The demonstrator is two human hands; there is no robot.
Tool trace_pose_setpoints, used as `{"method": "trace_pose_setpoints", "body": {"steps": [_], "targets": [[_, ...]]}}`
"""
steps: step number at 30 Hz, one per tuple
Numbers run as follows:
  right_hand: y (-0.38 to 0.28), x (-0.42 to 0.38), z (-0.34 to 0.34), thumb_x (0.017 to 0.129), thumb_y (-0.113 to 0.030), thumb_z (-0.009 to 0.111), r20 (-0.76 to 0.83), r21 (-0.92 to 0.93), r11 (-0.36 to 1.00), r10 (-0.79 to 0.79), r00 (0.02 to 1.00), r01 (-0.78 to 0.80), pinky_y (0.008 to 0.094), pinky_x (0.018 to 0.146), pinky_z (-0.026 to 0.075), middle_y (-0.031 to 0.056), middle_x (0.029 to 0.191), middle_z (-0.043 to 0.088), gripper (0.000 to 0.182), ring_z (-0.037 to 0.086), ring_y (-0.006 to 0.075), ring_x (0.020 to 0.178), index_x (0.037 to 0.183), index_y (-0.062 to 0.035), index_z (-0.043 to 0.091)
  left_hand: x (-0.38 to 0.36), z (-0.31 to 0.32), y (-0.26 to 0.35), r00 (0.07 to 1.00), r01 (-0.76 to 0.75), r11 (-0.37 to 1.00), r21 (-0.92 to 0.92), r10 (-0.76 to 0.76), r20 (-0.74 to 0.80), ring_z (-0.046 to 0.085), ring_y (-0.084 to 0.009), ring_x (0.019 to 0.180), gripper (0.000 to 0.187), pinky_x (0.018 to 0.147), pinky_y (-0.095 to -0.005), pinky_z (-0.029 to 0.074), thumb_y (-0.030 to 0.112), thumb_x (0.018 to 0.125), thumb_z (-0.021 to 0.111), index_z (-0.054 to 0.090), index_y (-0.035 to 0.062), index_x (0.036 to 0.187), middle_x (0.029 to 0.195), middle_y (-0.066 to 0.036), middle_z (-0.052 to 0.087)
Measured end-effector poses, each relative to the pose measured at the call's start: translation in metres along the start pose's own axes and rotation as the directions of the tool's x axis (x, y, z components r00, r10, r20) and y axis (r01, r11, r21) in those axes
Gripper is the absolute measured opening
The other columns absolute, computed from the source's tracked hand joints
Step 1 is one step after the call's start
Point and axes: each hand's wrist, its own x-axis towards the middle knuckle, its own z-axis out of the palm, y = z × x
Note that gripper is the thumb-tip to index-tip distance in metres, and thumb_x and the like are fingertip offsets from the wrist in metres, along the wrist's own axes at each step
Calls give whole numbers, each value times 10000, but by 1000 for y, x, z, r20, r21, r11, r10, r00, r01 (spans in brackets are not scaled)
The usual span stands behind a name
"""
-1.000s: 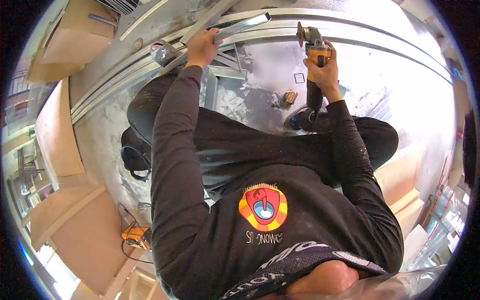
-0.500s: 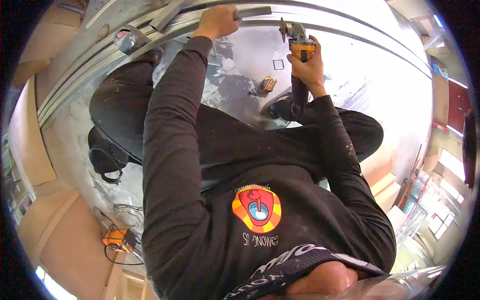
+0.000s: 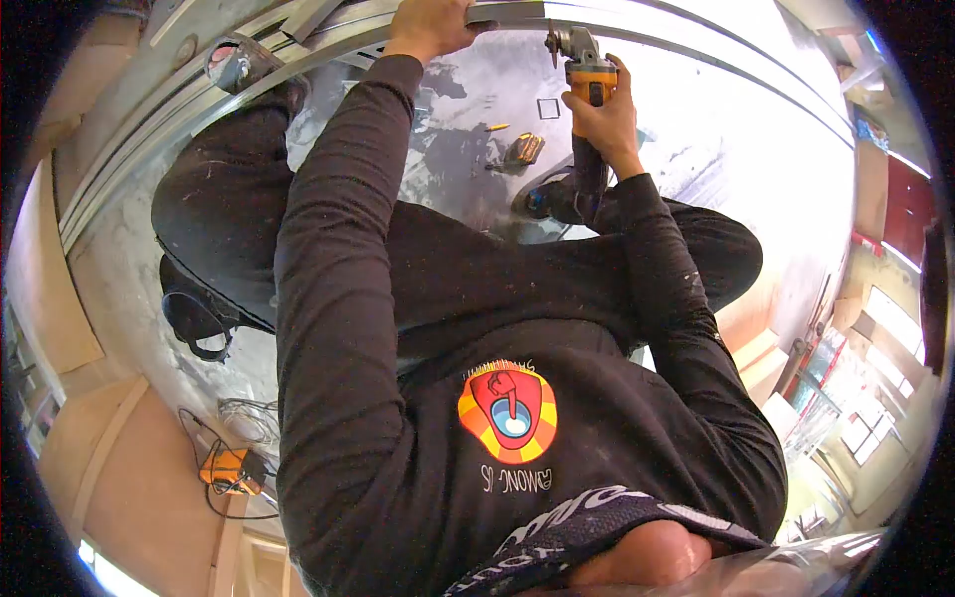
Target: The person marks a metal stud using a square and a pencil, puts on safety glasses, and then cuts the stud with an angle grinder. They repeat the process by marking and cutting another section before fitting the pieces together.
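Observation:
My right hand [image 3: 607,109] is wrapped around the orange and black body of an angle grinder [image 3: 594,75]. The grinder's disc [image 3: 553,44] faces left, close to long metal profiles [image 3: 657,42] that curve across the top of the view. At the upper edge, my left hand [image 3: 428,28] is closed on a dark metal profile [image 3: 522,12], its fingers partly cut off by the frame. The gap between disc and profile is hard to judge. On the floor below lies a yellow and black tape measure [image 3: 527,148], with a small yellow stick [image 3: 497,127] beside it.
My shoe [image 3: 550,197] rests near the tape measure, under the grinder's rear end. At the upper left, my other shoe [image 3: 239,66] is by the profiles. An orange box with cables [image 3: 231,471] sits at the lower left, near wooden panels [image 3: 149,478].
The view has shifted, so my left hand sits higher in the frame. The grinder appears slightly further up and left. The small yellow stick now shows beside the tape measure.

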Motion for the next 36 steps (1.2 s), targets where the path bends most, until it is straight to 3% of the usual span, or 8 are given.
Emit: {"method": "trace_pose_setpoints", "body": {"steps": [10,20,32,34,36], "targets": [[2,0,2,699,-317,810,49,-3,1000,25,998,-25,415,895,534,208,1139,668,893,683,342,1010,1429,-95,345,-8,-10,7,1000,-12,999,-30,12,-12,696,-366,786,472,706,-487,553,583,789,674,731,121,860,788,-177,698],[2,-1,3,692,-330,821,26,-12,1000,-7,1000,7,417,888,537,207,1137,666,903,683,344,1007,1426,-101,348,-9,-15,9,998,33,999,-10,-32,52,706,-348,822,376,728,-472,561,495,801,676,733,136,897,839,-164,714],[1,-1,3,695,-337,818,20,-57,998,-11,1000,12,439,871,544,221,1124,671,909,686,379,996,1432,-114,335,-10,-6,5,1000,8,1000,-15,-7,5,704,-352,822,354,731,-471,563,463,795,693,738,131,909,842,-160,718],[1,-1,2,697,-340,818,27,-53,998,-21,999,22,443,867,546,222,1125,670,917,686,384,996,1438,-125,322,-10,-3,2,999,-26,999,-24,25,-40,704,-355,801,398,718,-474,562,511,796,690,739,129,896,821,-163,715],[0,-2,3,697,-313,820,18,-47,999,-19,1000,20,415,851,545,206,1120,661,897,682,337,969,1431,-111,346,-11,-6,5,999,-12,999,-30,11,-38,704,-357,793,425,713,-476,562,538,791,689,739,128,890,811,-166,713]]}}
